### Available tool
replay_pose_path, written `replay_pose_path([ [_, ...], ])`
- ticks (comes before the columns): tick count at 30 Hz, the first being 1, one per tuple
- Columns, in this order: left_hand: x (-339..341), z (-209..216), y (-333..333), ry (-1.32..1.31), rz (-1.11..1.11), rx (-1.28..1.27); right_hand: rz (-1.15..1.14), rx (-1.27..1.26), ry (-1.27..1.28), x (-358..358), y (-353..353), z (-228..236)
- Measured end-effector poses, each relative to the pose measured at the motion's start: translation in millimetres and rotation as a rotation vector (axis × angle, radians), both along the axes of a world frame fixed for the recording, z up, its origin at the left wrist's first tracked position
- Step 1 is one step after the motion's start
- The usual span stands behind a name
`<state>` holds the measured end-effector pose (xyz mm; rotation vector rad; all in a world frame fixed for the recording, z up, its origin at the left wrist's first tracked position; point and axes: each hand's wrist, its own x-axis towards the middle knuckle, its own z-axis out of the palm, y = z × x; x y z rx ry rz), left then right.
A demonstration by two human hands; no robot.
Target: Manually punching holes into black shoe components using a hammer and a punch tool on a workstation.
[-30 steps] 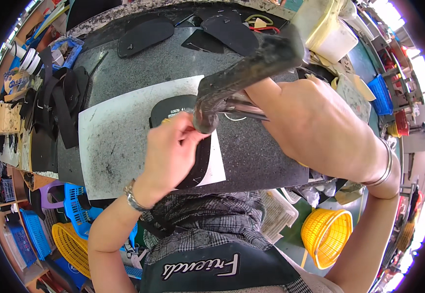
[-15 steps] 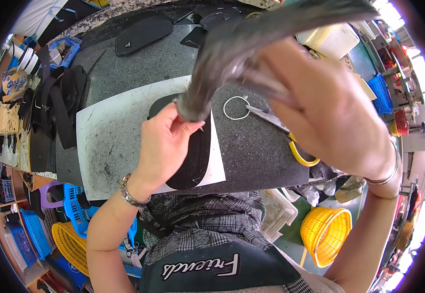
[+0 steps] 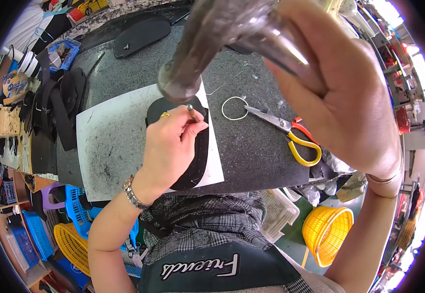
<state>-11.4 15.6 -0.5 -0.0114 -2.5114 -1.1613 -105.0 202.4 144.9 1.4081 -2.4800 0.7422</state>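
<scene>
Yellow and red on those scissors [image 3: 283, 125]! White sheet [image 3: 107, 146], black-speckled; black panel [image 3: 200, 158]; yellow basket [image 3: 313, 228]; grey-and-black checked apron [image 3: 222, 215]!

hands [image 3: 171, 139] [image 3: 344, 97]: 2 | hammer [image 3: 198, 51]: 1 | metal rod [image 3: 191, 112]: 1 | scissors [image 3: 285, 125]: 1 | white loop [image 3: 222, 108]: 1 | white sheet [image 3: 110, 139]: 1

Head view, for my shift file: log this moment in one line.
left hand: pinching metal rod over black piece; right hand: gripping hammer above rod; scissors: on bench, right of white sheet
</scene>
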Motion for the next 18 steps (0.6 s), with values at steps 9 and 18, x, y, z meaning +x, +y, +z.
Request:
replay_pose_path([
  [9,-21.7,18.5,-39.4,0.102,0.072,0.715,0.010,0.229,-0.171,-22.1,15.1,-29.4],
  [18,-29.3,19.4,-76.1,-0.233,-0.023,-0.346,-0.025,0.209,-0.288,-50.8,-5.5,-81.1],
])
